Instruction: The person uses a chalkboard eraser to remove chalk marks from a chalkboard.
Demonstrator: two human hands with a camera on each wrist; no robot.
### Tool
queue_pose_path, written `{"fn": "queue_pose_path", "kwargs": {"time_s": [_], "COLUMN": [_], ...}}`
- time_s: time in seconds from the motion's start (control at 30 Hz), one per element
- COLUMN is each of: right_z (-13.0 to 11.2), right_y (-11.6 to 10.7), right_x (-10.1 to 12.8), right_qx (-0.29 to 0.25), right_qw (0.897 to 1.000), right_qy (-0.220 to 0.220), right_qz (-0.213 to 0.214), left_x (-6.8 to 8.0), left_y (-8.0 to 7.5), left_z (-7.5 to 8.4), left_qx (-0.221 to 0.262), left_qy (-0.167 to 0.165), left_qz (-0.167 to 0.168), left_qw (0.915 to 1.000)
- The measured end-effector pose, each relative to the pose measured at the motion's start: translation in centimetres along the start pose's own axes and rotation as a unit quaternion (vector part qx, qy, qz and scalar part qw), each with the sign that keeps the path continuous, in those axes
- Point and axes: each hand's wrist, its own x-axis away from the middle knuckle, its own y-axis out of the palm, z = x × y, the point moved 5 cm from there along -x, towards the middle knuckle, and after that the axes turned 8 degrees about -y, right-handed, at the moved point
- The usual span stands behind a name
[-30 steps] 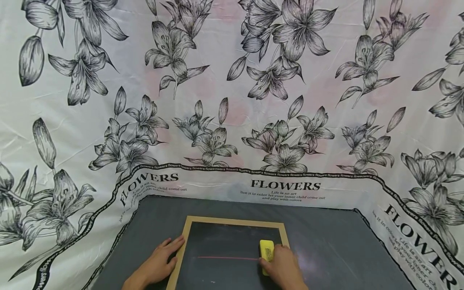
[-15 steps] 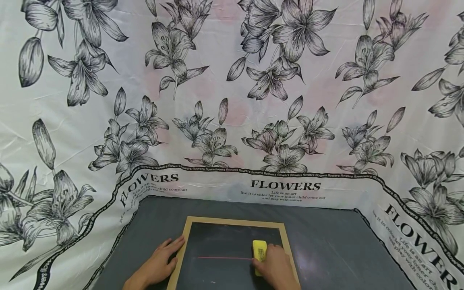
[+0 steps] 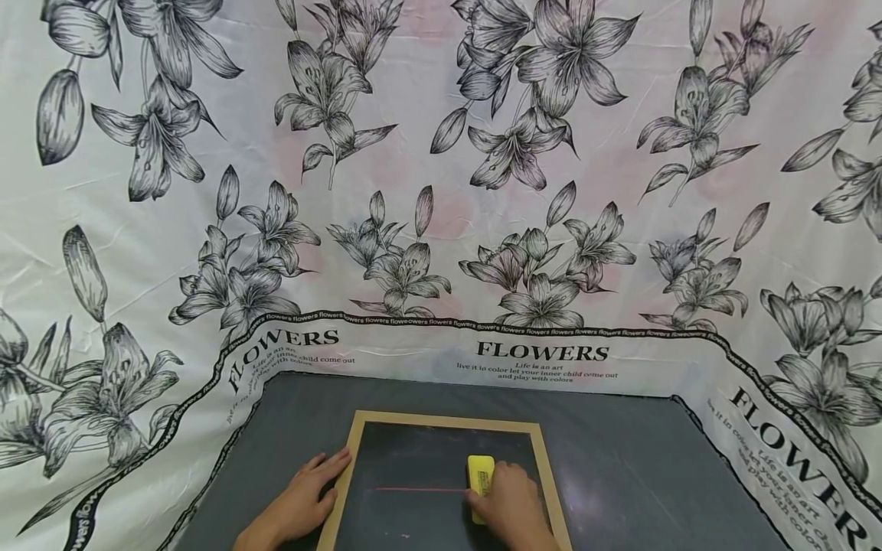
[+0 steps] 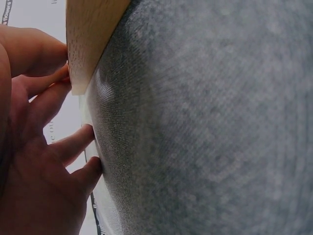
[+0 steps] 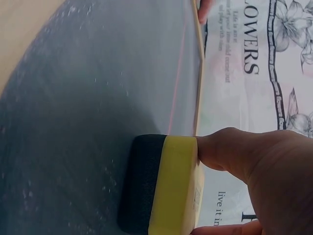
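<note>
A blackboard in a light wooden frame lies on the grey tabletop. My right hand grips a yellow eraser with a dark felt base, which stands on the board right of its middle. In the right wrist view the thumb presses the yellow back of the eraser. A thin red chalk line runs from the left part of the board to the eraser. My left hand rests at the frame's left side; in the left wrist view its fingers touch the wooden edge and the cloth.
Grey tabletop extends to the right of the board. Behind and around it hangs a white cloth printed with flowers and lettering. Small pale chalk specks dot the board.
My right hand has slid the eraser leftward along the red line, and the line's right end is now shorter. The left hand and the board have stayed in place.
</note>
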Motion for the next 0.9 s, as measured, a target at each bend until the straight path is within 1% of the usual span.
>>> {"fn": "queue_pose_path", "kwargs": {"time_s": [0.13,0.2,0.23,0.3,0.37,0.5,0.63,0.7,0.77,0.83,0.9], "right_z": [-0.5,-0.8,-1.0,-1.3,-1.5,-2.1,-2.7,-3.0,-3.3,-3.7,-4.1], "right_y": [0.1,0.2,0.2,0.3,0.5,0.7,0.8,0.9,0.9,1.0,1.2], "right_x": [-0.1,-0.1,-0.1,-0.2,-0.2,-0.3,-0.2,-0.2,-0.2,-0.3,-0.3], "right_qx": [-0.010,-0.008,-0.007,-0.004,0.001,0.002,0.001,0.000,-0.002,-0.006,-0.009], "right_qw": [1.000,1.000,1.000,1.000,1.000,1.000,1.000,1.000,1.000,1.000,1.000], "right_qy": [-0.004,-0.009,-0.011,-0.013,-0.012,-0.009,-0.012,-0.013,-0.012,-0.010,-0.006], "right_qz": [-0.001,-0.001,-0.001,-0.001,-0.004,-0.006,0.000,0.001,-0.002,-0.005,-0.010], "left_x": [0.0,0.0,0.0,-0.1,0.0,-0.2,-0.3,-0.2,-0.2,-0.2,-0.2], "left_y": [-0.1,-0.1,-0.2,-0.1,0.0,0.2,0.3,0.2,0.2,0.2,0.2], "left_z": [0.3,0.3,0.4,0.2,0.1,-0.5,-0.5,-0.3,-0.3,-0.2,-0.2], "left_qx": [0.003,-0.003,0.002,-0.003,0.002,-0.003,-0.005,0.002,0.002,0.007,0.010], "left_qy": [-0.001,-0.001,-0.003,-0.001,0.000,0.009,0.016,0.008,0.008,-0.001,-0.001], "left_qz": [-0.004,-0.005,-0.009,-0.008,-0.009,-0.001,0.004,-0.003,-0.001,-0.009,-0.009], "left_qw": [1.0000,1.0000,1.0000,1.0000,1.0000,1.0000,0.9998,1.0000,1.0000,0.9999,0.9999]}}
